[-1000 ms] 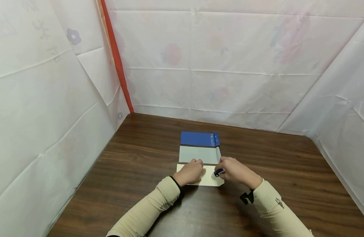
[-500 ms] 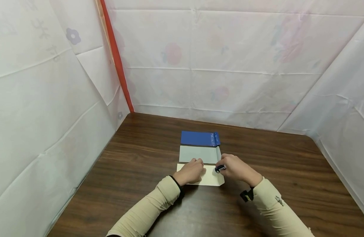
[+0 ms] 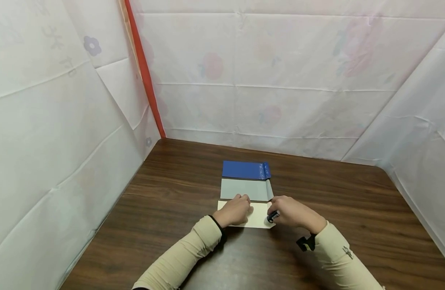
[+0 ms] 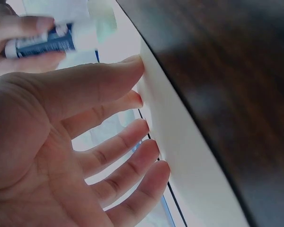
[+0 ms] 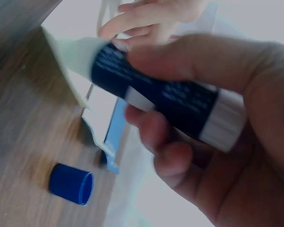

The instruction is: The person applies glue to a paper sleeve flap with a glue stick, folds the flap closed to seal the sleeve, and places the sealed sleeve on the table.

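Observation:
A cream envelope [image 3: 258, 215] lies flat on the table, nearest the person. On its left part rest the fingertips of my left hand [image 3: 234, 210]; in the left wrist view these fingers [image 4: 128, 142] are fairly straight and spread, pressing the paper. My right hand [image 3: 294, 213] grips a glue stick [image 5: 156, 94] between thumb and fingers. The stick is uncapped, tilted, its pale tip at the envelope's right end, where the flap is. Blur hides whether the tip touches the paper. The blue glue cap [image 5: 71, 183] lies on the table in the right wrist view.
Behind the cream envelope lie a pale grey envelope [image 3: 244, 189] and a blue envelope [image 3: 242, 170], lined up in a row with flaps at the right. White patterned sheeting [image 3: 280, 80] walls the brown wooden table [image 3: 171, 181] at the back and sides.
The right hand with the glue stick first shifts slightly away from the person, then back nearer and a little right along the envelope's flap end. The left hand stays in place.

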The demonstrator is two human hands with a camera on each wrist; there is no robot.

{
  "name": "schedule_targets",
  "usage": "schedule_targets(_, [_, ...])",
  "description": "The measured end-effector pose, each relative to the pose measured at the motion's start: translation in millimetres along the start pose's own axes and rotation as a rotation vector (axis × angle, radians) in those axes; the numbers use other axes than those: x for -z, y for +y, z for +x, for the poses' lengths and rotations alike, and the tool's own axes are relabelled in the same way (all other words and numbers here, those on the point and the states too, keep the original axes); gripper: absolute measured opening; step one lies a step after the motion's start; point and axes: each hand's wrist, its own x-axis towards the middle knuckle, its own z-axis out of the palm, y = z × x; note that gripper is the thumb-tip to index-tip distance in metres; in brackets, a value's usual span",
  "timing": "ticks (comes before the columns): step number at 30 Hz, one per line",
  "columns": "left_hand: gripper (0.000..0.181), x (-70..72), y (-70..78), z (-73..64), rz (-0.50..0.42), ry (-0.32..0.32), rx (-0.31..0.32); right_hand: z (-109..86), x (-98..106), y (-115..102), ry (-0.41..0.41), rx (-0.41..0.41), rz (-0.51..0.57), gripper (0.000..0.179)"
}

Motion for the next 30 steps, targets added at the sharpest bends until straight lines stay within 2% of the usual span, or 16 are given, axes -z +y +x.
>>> schedule_targets(7, [0.018,-1.2,-2.1,0.5,0.01,-0.01,-0.007,6.8,-7,6,0.095,-0.155,0.014,0.016])
schedule_targets(11, [0.019,-0.3,-1.9,0.2,0.014,-0.013,-0.008,10.3,-11,3,0.11,-0.195,0.001,0.016])
schedule_targets(15, [0.021,-1.0,-1.3,0.0,0.001,-0.019,0.002,8.2,-11,-2,0.08,-0.189,-0.004,0.017])
schedule_targets(23, [0.021,-0.3,-0.8,-0.9,-0.012,-0.014,0.003,-2.7,-7,-9,0.035,-0.062,0.007,0.015])
schedule_targets(25, [0.02,-0.6,-1.3,-0.6,-0.01,-0.012,0.001,-3.7,-6,-8,0.049,-0.072,0.019,0.015])
schedule_targets(30, [0.022,-1.5,-2.1,-0.1,0.0,-0.005,-0.008,0.2,-10,-1,0.146,-0.165,0.028,0.016])
